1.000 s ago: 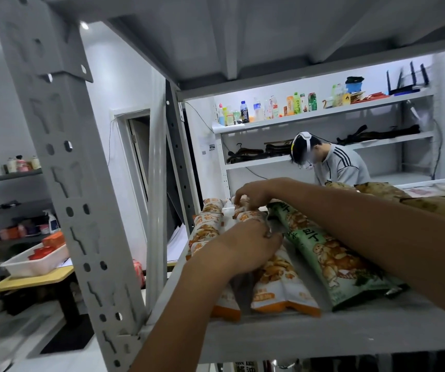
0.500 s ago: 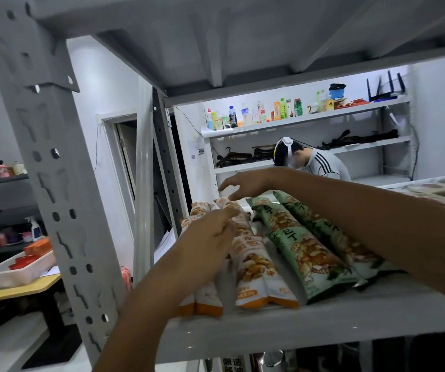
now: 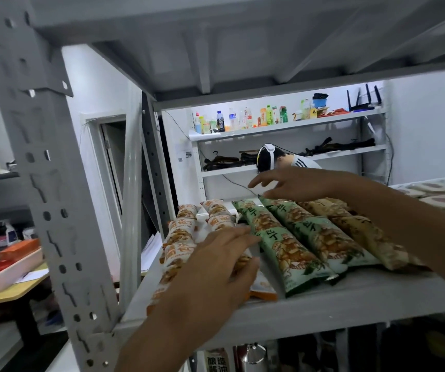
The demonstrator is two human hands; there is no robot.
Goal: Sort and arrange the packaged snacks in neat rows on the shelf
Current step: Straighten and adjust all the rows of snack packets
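Observation:
Rows of snack packets lie front to back on the grey shelf point(image 3: 350, 299). Orange-and-white packets point(image 3: 179, 234) fill the left two rows, two green packets point(image 3: 285, 242) lie in the middle, and tan packets point(image 3: 363, 232) lie to the right. My left hand point(image 3: 216, 267) rests flat with straight fingers on the second orange-and-white row, fingertips reaching the nearest green packet. My right hand point(image 3: 293, 183) hovers with spread fingers over the far ends of the green packets, holding nothing.
A perforated grey upright point(image 3: 44, 183) stands at the left front of the shelf, with the upper shelf point(image 3: 242, 36) close overhead. Pale packets point(image 3: 436, 191) lie far right. Behind, a person bends by a white rack of bottles point(image 3: 242, 119). A white tray point(image 3: 9, 269) sits on a yellow table, left.
My right hand has lifted off the orange-and-white packets and moved right over the green ones, fingers spreading. My left hand has flattened and slid right. Two green packets now lie straighter, side by side.

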